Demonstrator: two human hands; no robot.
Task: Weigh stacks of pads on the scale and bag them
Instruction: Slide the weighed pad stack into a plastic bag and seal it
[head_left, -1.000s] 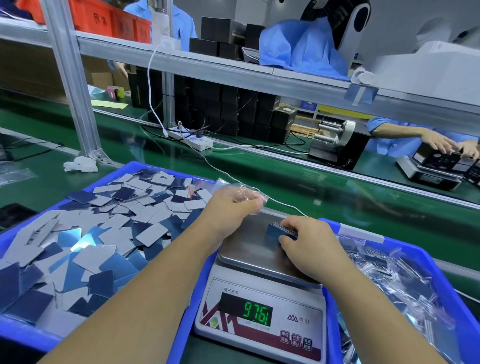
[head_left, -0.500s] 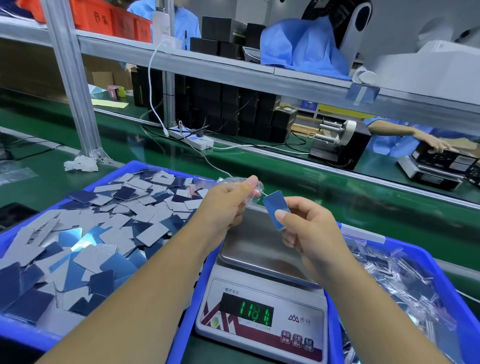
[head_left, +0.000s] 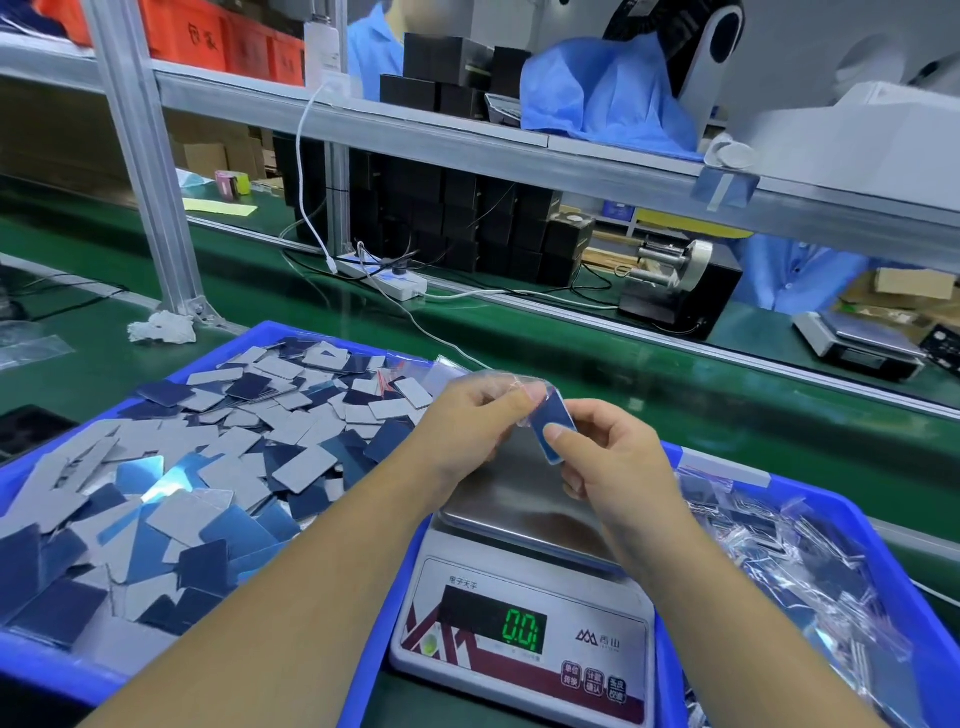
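My right hand (head_left: 608, 457) pinches a small stack of blue pads (head_left: 551, 425) above the scale (head_left: 524, 618). My left hand (head_left: 470, 423) holds a clear plastic bag (head_left: 511, 382) right beside the stack's upper end. The stack's top edge touches the bag; whether it is inside I cannot tell. The scale's steel pan (head_left: 524, 499) is bare and the green display reads 0.0. A blue tray (head_left: 31, 670) on the left holds several loose grey and blue pads (head_left: 218, 462).
A blue tray (head_left: 930, 613) on the right holds several bagged pads (head_left: 779, 566). Beyond lies a green conveyor belt (head_left: 597, 364) with a power strip (head_left: 384, 275), black boxes, a tape dispenser (head_left: 675, 280) and a second scale (head_left: 857, 343). An aluminium post (head_left: 145, 156) stands at left.
My right hand lifted the pad stack off the scale pan and brought it up to the bag in my left hand. The display fell from a high reading to 0.0.
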